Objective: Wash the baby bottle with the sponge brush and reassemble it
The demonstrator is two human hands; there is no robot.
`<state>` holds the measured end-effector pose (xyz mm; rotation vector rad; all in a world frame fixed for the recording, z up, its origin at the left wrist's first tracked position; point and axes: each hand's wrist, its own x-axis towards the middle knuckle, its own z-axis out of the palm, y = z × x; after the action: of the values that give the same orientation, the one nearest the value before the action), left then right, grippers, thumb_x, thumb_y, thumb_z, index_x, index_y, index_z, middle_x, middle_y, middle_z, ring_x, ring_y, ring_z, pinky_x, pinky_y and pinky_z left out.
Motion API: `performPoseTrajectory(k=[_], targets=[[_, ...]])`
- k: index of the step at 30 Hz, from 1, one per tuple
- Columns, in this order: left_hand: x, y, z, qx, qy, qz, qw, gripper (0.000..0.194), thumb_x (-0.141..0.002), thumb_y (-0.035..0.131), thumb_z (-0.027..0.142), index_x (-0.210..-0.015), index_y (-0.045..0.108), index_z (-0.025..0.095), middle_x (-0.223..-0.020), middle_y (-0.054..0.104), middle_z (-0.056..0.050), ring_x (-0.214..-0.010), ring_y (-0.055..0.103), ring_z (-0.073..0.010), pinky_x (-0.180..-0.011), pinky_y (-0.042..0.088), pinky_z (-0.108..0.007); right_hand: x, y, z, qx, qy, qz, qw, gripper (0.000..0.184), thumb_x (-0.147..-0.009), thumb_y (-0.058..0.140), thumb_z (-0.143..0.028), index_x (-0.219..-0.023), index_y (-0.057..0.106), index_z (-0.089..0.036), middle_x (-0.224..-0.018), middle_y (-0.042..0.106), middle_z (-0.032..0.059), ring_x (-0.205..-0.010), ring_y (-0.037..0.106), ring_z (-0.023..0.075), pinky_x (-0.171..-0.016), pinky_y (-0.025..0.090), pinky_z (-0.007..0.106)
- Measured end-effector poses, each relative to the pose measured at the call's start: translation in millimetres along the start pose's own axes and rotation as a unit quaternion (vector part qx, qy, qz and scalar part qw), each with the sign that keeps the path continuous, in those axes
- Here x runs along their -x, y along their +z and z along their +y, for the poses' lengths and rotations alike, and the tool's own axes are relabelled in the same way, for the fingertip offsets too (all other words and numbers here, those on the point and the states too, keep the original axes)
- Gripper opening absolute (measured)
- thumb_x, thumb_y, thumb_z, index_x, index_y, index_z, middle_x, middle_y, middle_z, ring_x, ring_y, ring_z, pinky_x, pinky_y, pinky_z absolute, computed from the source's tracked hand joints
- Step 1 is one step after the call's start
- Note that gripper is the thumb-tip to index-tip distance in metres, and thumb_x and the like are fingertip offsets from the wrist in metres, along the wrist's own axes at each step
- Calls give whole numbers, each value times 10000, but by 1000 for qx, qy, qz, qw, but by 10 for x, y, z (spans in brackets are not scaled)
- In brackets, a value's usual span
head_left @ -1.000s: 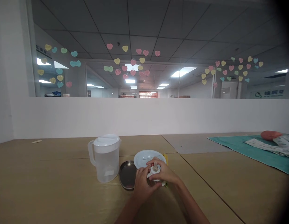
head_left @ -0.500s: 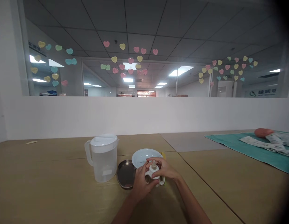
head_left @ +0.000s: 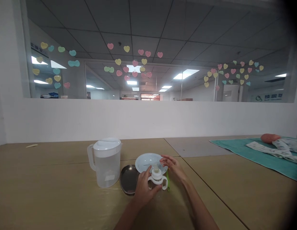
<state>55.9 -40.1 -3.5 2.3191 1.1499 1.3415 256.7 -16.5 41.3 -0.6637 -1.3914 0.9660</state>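
Note:
My left hand (head_left: pixel 145 187) is wrapped round a baby bottle (head_left: pixel 157 176), which has a white collar, two white side handles and a clear teat on top. The bottle stands upright, and its lower body is partly hidden by my fingers. To the right of the teat and apart from it, my right hand (head_left: pixel 173 167) is raised with its fingers spread, holding nothing. Behind the bottle lies a pale blue bowl (head_left: pixel 145 157). A green-handled utensil (head_left: pixel 168 183), its far end hidden, rests just right of the bottle.
A dark metal tray (head_left: pixel 128 182) sits left of my left hand, with a lidded clear pitcher (head_left: pixel 107 169) beside it. At the far right a green cloth (head_left: pixel 237 145) carries a patterned cloth (head_left: pixel 265 150) and a reddish-brown rounded object (head_left: pixel 270 138). A white wall (head_left: pixel 148 118) closes the back.
My right hand has let go of the bottle's top and moved up and to the right, its fingers opening. My left hand keeps its hold on the bottle.

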Motion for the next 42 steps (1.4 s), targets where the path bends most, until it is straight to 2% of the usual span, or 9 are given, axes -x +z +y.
performPoseTrajectory(k=[2,4,7,11,17,22,26,35,42], targets=[[2,1,4,0,2,1,1000,801,-700,641,572,-1363,401,193,-1174,606,-139,-1073,555,-292,-943,422,-472,51,109,-63,40,1,-99,994,668,-571,742,-581,-1104,649,-189,-1053,653,103,-944,594,234,-835,464,359],[6,1,6,3,3,3,1000,786,-703,645,559,-1361,404,202,-1178,603,-133,-1068,558,-285,-939,426,-464,91,205,-94,97,15,-148,984,703,-496,815,-494,-1114,647,-205,-1083,647,86,-984,583,250,-883,447,384],[10,-3,10,7,7,1,1000,769,-713,644,545,-1362,398,216,-1194,595,-125,-1072,554,-276,-944,423,-457,114,269,-87,124,46,-161,978,619,-526,823,-376,-1101,651,-221,-1059,663,58,-980,594,237,-903,441,388],[12,-13,22,7,5,-9,1000,782,-723,629,558,-1376,376,211,-1209,585,-130,-1097,539,-284,-960,405,-466,101,231,-57,63,50,-149,986,482,-608,778,-361,-1050,671,-201,-1005,681,60,-964,613,229,-889,456,380],[14,-16,30,-1,-6,-10,1000,792,-711,623,582,-1366,394,202,-1184,596,-139,-1106,536,-300,-954,406,-475,98,211,-65,-1,51,-93,994,527,-519,835,-325,-1005,674,-202,-974,682,59,-927,628,223,-852,488,370],[17,-14,32,-4,-5,-5,1000,786,-708,626,577,-1360,404,198,-1149,605,-139,-1058,558,-292,-929,425,-466,115,229,-73,-21,49,-60,997,523,-532,831,-321,-1011,656,-204,-1070,656,75,-986,610,240,-851,501,385],[17,-27,52,-5,-7,-15,1000,779,-717,626,561,-1365,394,198,-1138,606,-140,-1050,555,-289,-933,418,-468,86,193,-47,-66,26,13,997,503,-535,831,-293,-994,640,-215,-1114,646,70,-991,608,229,-882,488,381],[24,-25,55,-4,-3,-13,1000,766,-718,632,558,-1359,405,204,-1136,600,-126,-1056,545,-272,-938,419,-437,-45,17,82,-201,-55,179,962,407,-633,770,-322,-987,574,-292,-1028,656,-11,-887,638,164,-926,491,375],[16,-19,47,-10,-3,-20,1000,759,-723,621,567,-1354,413,200,-1144,596,-127,-1050,547,-274,-931,421,-437,-118,-11,282,-233,-18,248,940,486,-542,825,-253,-944,553,-256,-855,656,-44,-798,648,126,-789,549,260]])
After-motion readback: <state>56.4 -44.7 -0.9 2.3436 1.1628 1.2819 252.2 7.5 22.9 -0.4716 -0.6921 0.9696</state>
